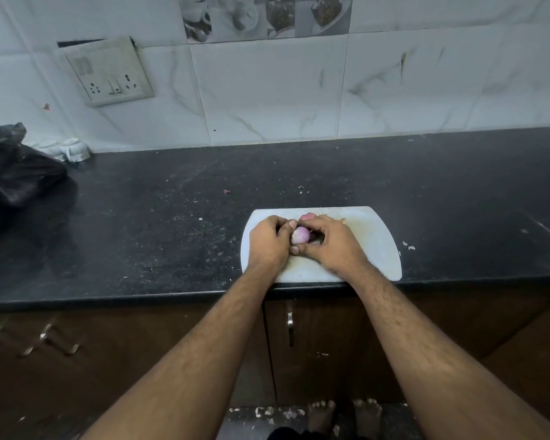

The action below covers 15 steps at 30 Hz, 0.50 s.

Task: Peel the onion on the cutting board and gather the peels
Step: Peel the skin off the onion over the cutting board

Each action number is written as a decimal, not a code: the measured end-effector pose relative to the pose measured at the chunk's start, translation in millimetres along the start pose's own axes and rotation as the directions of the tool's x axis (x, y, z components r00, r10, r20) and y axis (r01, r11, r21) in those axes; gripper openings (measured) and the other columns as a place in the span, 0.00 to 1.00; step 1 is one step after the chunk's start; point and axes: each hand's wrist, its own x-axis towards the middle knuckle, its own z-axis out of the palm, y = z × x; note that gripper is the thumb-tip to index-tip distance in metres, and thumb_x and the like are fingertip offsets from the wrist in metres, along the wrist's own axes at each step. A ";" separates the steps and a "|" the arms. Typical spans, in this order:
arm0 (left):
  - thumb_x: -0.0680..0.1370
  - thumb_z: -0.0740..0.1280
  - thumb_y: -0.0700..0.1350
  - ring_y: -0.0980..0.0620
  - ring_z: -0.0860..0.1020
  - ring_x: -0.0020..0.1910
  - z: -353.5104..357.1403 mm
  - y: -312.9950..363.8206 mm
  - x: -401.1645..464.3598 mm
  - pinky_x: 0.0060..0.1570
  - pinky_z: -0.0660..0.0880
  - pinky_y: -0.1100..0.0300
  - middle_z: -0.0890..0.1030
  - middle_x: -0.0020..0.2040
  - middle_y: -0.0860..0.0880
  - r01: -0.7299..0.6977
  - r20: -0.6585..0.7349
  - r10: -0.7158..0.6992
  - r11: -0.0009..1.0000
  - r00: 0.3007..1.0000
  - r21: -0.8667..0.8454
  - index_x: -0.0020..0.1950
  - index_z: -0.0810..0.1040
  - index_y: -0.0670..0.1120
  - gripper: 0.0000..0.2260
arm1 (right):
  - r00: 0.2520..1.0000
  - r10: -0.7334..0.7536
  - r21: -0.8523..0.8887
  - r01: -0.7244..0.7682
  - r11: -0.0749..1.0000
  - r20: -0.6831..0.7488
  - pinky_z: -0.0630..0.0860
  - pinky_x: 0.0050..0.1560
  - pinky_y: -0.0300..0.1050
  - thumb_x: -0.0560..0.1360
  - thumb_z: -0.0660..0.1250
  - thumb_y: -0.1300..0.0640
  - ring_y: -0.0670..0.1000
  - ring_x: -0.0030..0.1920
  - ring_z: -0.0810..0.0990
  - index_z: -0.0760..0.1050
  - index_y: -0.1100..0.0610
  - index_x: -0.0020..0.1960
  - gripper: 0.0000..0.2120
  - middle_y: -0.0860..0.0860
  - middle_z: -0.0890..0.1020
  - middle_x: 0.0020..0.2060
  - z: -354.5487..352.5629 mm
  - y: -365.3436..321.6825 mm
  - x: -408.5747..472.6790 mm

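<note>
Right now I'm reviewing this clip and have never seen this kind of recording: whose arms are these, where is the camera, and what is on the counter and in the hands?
There is no machine here. One wide-angle camera sits on a person's head and looks forward and down, so the two bare forearms reaching in from the bottom are the wearer's own.

Both hands meet over a white cutting board at the front edge of a dark countertop. The left hand and the right hand both curl round a small purple onion, which looks partly peeled. A pinkish piece, probably peel, lies on the board just behind the hands.

Further left on the counter lies a crumpled black bag. A switch and socket plate hangs on the tiled wall.
</note>
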 end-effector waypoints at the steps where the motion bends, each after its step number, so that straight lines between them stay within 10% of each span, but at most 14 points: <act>1: 0.83 0.67 0.50 0.59 0.76 0.38 0.9 0.9 0.6 0.33 0.67 0.72 0.81 0.40 0.54 0.022 -0.008 -0.022 1.000 1.000 0.005 0.50 0.80 0.45 0.09 | 1.000 0.002 0.001 -0.002 1.000 -0.002 0.73 0.69 0.46 0.67 0.82 0.50 0.44 0.65 0.76 0.82 0.48 0.65 0.27 0.43 0.80 0.60 0.3 -0.4 0.4; 10: 0.83 0.67 0.52 0.54 0.75 0.37 -2.4 3.6 9.5 0.34 0.67 0.61 0.81 0.39 0.52 0.113 0.020 -0.114 0.992 0.993 0.050 0.47 0.79 0.47 0.10 | 1.000 0.014 -0.054 -0.014 0.998 -0.005 0.66 0.54 0.22 0.68 0.81 0.49 0.34 0.54 0.75 0.81 0.46 0.66 0.26 0.34 0.80 0.50 0.0 -3.8 -0.9; 15: 0.85 0.63 0.49 0.59 0.75 0.36 0.6 -0.2 -0.1 0.31 0.68 0.72 0.80 0.39 0.54 0.015 -0.074 -0.015 1.000 0.997 0.009 0.51 0.78 0.45 0.09 | 1.000 0.006 -0.081 -0.008 0.997 -0.029 0.67 0.55 0.23 0.68 0.81 0.48 0.36 0.55 0.78 0.81 0.48 0.66 0.27 0.38 0.83 0.55 1.4 -2.7 -1.6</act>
